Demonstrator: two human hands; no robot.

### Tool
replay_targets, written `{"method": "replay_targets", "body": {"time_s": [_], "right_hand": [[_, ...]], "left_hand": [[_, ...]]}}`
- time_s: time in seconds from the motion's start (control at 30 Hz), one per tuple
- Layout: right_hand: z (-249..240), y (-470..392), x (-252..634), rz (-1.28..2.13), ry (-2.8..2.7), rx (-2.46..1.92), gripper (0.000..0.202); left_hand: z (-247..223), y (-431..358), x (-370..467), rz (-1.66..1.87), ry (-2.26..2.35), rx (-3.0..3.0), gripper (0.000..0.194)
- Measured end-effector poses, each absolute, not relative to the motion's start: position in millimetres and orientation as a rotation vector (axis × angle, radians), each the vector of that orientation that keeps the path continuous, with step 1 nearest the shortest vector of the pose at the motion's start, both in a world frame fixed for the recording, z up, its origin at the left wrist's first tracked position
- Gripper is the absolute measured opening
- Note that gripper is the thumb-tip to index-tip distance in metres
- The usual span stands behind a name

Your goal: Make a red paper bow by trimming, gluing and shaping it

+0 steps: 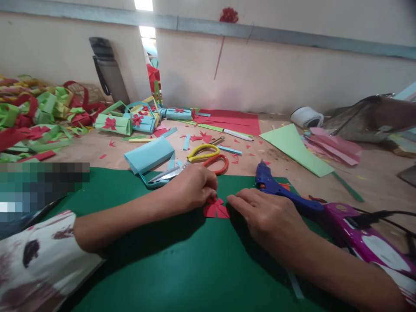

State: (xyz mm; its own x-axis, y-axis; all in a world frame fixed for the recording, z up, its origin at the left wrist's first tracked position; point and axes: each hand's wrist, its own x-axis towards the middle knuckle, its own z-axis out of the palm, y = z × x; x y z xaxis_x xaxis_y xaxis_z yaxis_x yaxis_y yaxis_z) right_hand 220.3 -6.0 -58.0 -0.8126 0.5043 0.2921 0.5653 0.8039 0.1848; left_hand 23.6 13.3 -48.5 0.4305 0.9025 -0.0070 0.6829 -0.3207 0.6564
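A small red paper bow point(217, 209) lies on the green mat point(156, 264) between my hands. My left hand point(196, 186) is closed, with thumb and fingertips pinching the bow's upper left part. Just right of the bow, my right hand point(266, 214) rests with its fingers stretched out and holds nothing; its fingertips are close to the paper. Scissors point(217, 161) with one yellow and one orange handle lie behind my left hand. Next to them sits a folded light blue paper piece point(149, 156) with a strip handle. A blue and purple glue gun point(292, 197) lies beyond my right hand.
Small green and blue paper bags point(113, 124) with red bows stand at the back left, near a heap of paper pieces point(42, 108). A grey bottle point(112, 73) leans on the wall. Red paper point(240, 121), green paper point(297, 149), a white roll point(307, 118) and a handbag point(360, 119) lie further back.
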Motion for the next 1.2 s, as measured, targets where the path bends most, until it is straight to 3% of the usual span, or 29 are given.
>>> {"method": "replay_targets", "body": {"time_s": [0.13, 0.27, 0.5, 0.6, 0.83, 1.2], "right_hand": [[-55.2, -1.4, 224.5, -0.253, -2.796, -0.913, 0.021], [-49.9, 0.0, 226.2, -0.17, -2.933, -0.748, 0.019], [-55.1, -7.9, 223.1, -0.543, -2.985, -0.536, 0.016], [-56.8, -8.1, 221.2, -0.526, -2.969, -0.583, 0.016], [-53.4, -0.4, 223.1, -0.183, -2.889, -0.784, 0.023], [-42.5, 3.2, 211.4, 0.402, -2.639, -1.247, 0.012]], "left_hand": [[-48.7, -6.6, 16.4, 0.522, 1.226, 2.194, 0.022], [-57.6, -22.0, 12.7, 0.558, 1.192, 2.375, 0.021], [-71.6, -30.0, 16.4, 0.643, 1.249, 2.522, 0.021], [-73.7, -31.1, 17.2, 0.662, 1.251, 2.573, 0.021], [-75.2, -33.9, 16.3, 0.67, 1.244, 2.601, 0.021], [-76.9, -43.5, 18.2, 0.658, 1.181, 2.824, 0.021]]}}
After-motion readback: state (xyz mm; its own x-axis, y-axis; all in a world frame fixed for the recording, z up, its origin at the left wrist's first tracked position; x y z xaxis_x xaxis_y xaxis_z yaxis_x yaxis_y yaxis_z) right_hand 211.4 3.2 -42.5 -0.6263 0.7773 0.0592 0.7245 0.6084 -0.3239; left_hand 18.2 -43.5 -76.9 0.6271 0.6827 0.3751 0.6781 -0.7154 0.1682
